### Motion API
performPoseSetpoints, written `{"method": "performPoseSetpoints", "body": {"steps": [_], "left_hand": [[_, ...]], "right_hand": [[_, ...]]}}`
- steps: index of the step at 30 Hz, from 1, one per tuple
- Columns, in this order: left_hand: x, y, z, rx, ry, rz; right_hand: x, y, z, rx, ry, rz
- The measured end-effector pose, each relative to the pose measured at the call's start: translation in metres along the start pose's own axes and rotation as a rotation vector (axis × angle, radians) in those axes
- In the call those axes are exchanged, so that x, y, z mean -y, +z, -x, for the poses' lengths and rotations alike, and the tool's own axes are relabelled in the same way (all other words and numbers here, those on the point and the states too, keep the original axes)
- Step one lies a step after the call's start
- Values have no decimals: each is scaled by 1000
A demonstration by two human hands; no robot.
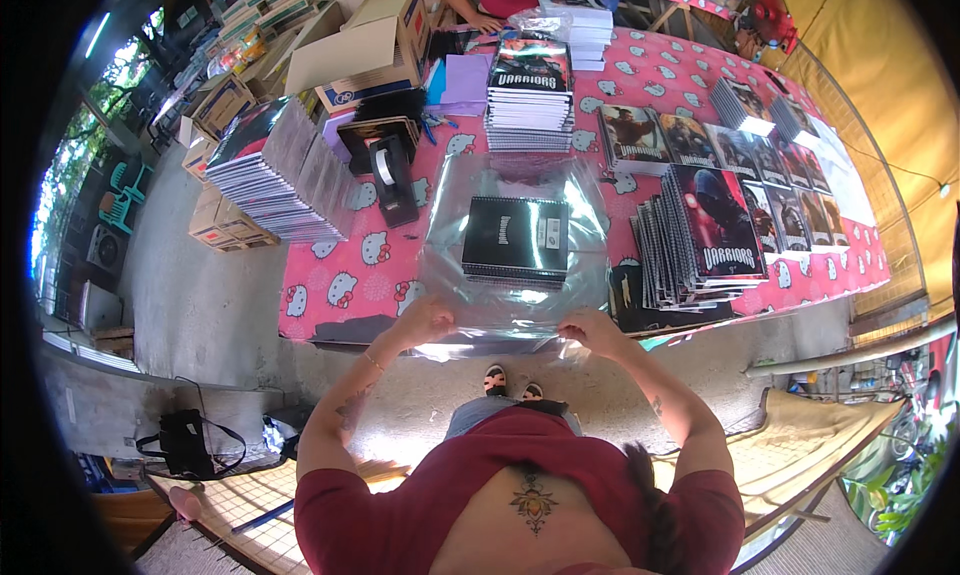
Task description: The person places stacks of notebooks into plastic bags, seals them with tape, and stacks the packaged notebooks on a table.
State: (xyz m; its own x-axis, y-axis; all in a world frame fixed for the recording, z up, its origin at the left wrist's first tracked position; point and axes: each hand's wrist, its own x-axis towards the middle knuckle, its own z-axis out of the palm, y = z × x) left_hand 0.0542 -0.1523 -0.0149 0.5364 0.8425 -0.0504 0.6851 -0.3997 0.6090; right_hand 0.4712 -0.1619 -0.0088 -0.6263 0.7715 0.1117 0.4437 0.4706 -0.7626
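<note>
A wide sheet of clear plastic lies over the near middle of the table. On it rests a small stack of spiral notebooks with the black cover up. At the near edge of the plastic, my left hand has its fingers closed on the left part. My right hand pinches the same edge farther right. Between them the plastic hangs slightly past the table's front edge, shiny and wrinkled. Whether the sheet is one layer or a bag, I cannot tell.
A tape dispenser stands left of the plastic. Notebook stacks rise at the left, behind and at the right. An open cardboard box is at the far left. Across the table, a person's hand rests near more plastic.
</note>
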Motion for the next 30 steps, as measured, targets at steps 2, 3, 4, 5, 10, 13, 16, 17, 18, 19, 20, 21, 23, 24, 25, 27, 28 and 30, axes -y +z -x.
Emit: {"method": "performPoseSetpoints", "body": {"steps": [2, 3, 4, 5, 10, 13, 16, 17, 18, 19, 20, 21, 23, 24, 25, 27, 28, 30], "left_hand": [[11, 6, 3, -3, 9, 18], [3, 1, -1, 26, -58, 97], [-4, -4, -3, 55, -125, 177], [-26, -18, -2, 70, -44, 104], [-15, -6, -2, -114, -23, -72], [-30, -9, -14, -181, -109, 72], [-42, -28, -23, -203, 98, -116], [-44, -37, -26, -215, 191, -232], [-45, -49, -31, -178, 100, -118], [-44, -65, -41, -139, 11, -4], [-41, -79, -52, -94, -79, 111], [-24, -85, -67, -115, -62, 244], [24, -88, -98, -174, -43, 515], [30, -97, -116, -124, -111, 562], [35, -104, -127, -67, -189, 607], [28, -122, -143, 32, -303, 550], [36, -125, -148, 27, -308, 518], [45, -134, -162, 40, -307, 453]], "right_hand": [[1, -1, 0, 31, 99, 64], [7, -6, -5, 37, 111, 67], [13, -10, -8, 44, 122, 69], [36, -21, -9, 92, 133, 102], [18, -14, -8, 44, 10, 211], [39, -26, -21, -32, 100, 116], [31, -35, -20, 201, 26, 316], [30, -46, -22, 154, 105, 237], [30, -60, -27, 106, 182, 156], [30, -71, -35, 55, 258, 75], [27, -79, -46, -185, 285, 313], [24, -84, -58, -415, 306, 547], [71, -75, -73, -556, 222, 701], [96, -48, -79, -474, 150, 640], [122, -21, -87, -384, 82, 568], [106, 33, -106, -316, 34, 525], [104, 43, -113, -344, 33, 562], [95, 53, -122, -341, 93, 571]]}}
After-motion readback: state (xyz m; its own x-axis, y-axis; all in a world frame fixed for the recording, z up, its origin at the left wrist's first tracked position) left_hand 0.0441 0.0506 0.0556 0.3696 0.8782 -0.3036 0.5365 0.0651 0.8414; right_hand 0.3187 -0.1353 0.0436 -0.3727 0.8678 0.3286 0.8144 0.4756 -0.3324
